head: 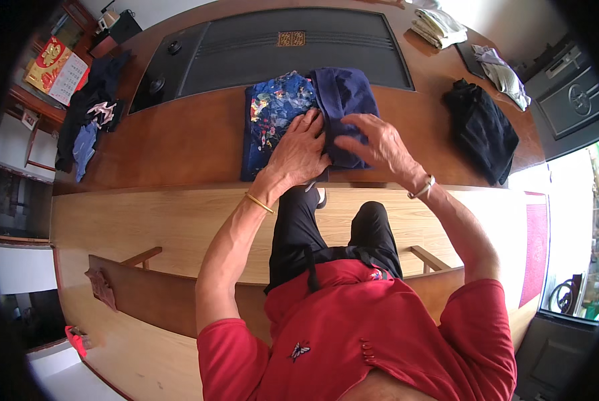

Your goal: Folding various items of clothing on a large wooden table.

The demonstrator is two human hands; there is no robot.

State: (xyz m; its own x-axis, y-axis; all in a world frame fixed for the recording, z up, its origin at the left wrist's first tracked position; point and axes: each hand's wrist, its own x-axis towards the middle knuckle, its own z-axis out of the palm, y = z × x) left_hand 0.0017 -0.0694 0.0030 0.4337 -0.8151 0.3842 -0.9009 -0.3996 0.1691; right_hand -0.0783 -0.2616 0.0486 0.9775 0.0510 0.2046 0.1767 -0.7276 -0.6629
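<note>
A blue garment with a bright floral print (272,108) lies on the wooden table in front of me. A plain navy section of cloth (347,92) is folded over its right side; whether both are one garment I cannot tell. My left hand (302,145) rests palm down on the print, fingertips by the edge of the navy fold. My right hand (377,140) is at the navy cloth, thumb and fingers spread; nothing is gripped in it. Whether its fingertips touch the fabric is unclear.
The table (189,150) has a dark inset panel (249,50) along its far side. Black folded clothing (482,128) lies at right, pale folded cloth (437,27) behind it. Dark clothes (86,110) heap at left. A wooden bench (169,295) is beneath me.
</note>
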